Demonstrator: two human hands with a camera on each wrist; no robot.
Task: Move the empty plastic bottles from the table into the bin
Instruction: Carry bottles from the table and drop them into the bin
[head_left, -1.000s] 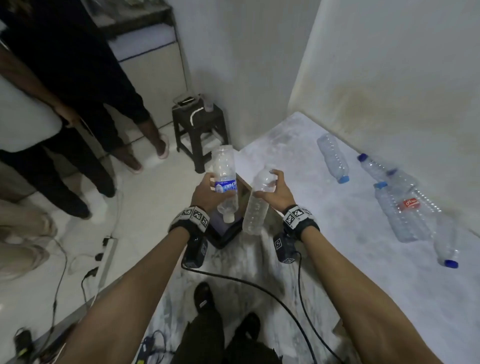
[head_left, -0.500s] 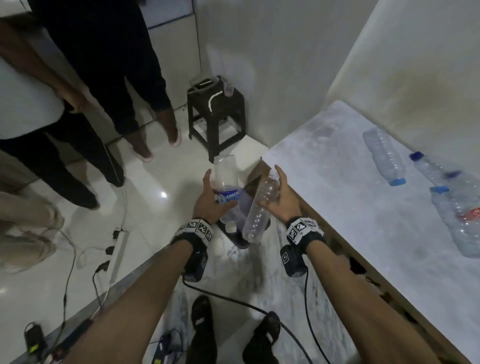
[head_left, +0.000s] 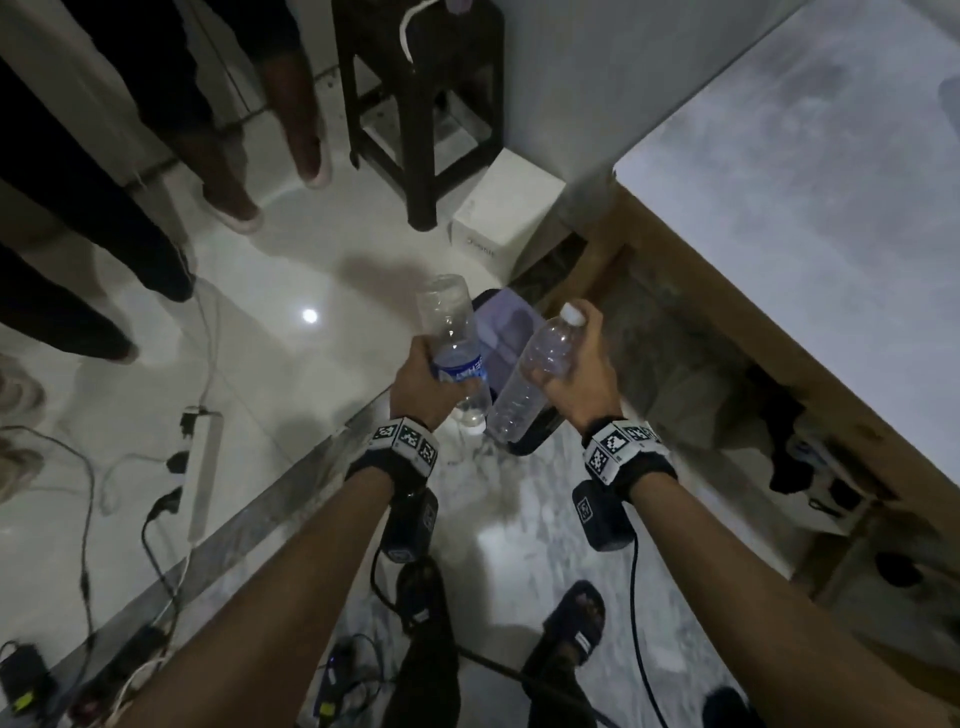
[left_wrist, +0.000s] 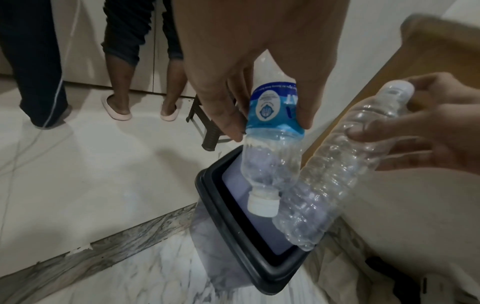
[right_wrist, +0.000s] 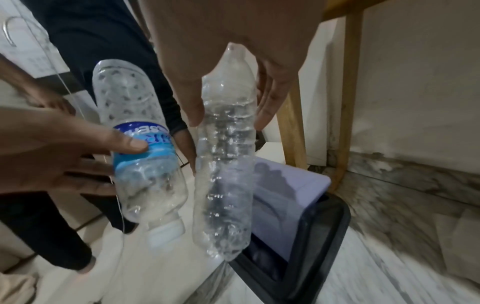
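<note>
My left hand (head_left: 421, 382) grips the labelled bottle (head_left: 457, 358) cap-down and my right hand (head_left: 582, 374) the clear bottle (head_left: 524, 387) above the bin (left_wrist: 233, 236); dropped together, they could knock each other past its near rim.

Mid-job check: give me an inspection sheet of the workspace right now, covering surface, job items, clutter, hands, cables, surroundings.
Surface: white table at right, mostly out of frame; tiled floor.
Job's things: labelled bottle cap down and plain bottle cap up, both above the black-rimmed bin.
Clutter: white box beside dark stool.
Grips: left hand holds labelled bottle; right hand holds plain bottle.
Cables: power strip with plugs on floor; wrist-camera leads.
Surroundings: bystanders' legs at left; wall behind.
</note>
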